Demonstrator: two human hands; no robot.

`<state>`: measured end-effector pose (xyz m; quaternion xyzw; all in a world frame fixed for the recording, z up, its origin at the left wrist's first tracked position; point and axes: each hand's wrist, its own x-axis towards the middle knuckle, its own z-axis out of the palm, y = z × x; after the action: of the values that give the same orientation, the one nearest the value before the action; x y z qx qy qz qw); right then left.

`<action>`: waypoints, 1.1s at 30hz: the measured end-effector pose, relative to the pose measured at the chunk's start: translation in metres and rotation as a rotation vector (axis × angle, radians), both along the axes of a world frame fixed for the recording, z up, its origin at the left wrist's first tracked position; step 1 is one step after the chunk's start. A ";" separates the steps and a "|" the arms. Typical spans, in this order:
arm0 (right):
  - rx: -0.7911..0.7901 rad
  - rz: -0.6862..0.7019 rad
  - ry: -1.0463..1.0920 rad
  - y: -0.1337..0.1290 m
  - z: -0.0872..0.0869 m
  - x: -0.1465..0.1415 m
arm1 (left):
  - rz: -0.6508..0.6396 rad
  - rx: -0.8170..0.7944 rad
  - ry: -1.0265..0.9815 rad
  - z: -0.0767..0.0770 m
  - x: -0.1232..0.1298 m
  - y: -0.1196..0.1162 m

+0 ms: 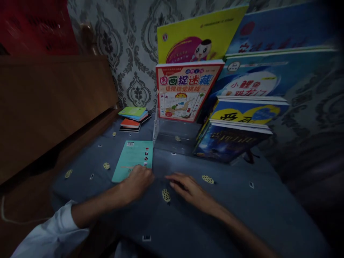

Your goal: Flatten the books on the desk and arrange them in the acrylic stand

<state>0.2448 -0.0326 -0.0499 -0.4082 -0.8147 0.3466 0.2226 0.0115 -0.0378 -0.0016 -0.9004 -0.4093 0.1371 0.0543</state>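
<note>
A teal book (pixel 134 154) lies flat on the dark blue cloth, barcode side up. My left hand (pixel 138 181) rests at its lower right corner, fingers curled; whether it grips the edge is hidden. My right hand (pixel 188 188) is just to the right over the cloth, its fingers apart and nothing in them. Behind the hands, a clear stand (pixel 174 138) holds upright books, among them a red-bordered one (pixel 185 93) and a yellow one (pixel 199 36) behind it. To the right, dark blue books (pixel 228 141) stand in front of several taller ones.
A small pile of booklets (pixel 131 118) sits at the back left of the cloth-covered surface (pixel 166 225). A wooden panel (pixel 53 107) borders the left side. Patterned wallpaper (pixel 134 53) is behind, and something red (pixel 34 27) hangs at the upper left.
</note>
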 end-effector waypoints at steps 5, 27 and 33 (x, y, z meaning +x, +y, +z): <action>0.046 -0.129 0.197 0.011 -0.010 0.004 | -0.042 -0.126 -0.150 0.022 0.065 -0.002; 0.114 -0.674 0.392 0.032 -0.047 0.073 | 0.389 0.007 -0.228 -0.016 0.010 0.023; 0.301 -0.650 0.048 0.022 -0.044 0.083 | 0.277 0.070 -0.180 -0.019 0.032 0.023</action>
<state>0.3275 -0.0101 -0.0939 -0.6004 -0.6787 0.1434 0.3979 0.0432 -0.0147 -0.0209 -0.8417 -0.5371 0.0477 0.0293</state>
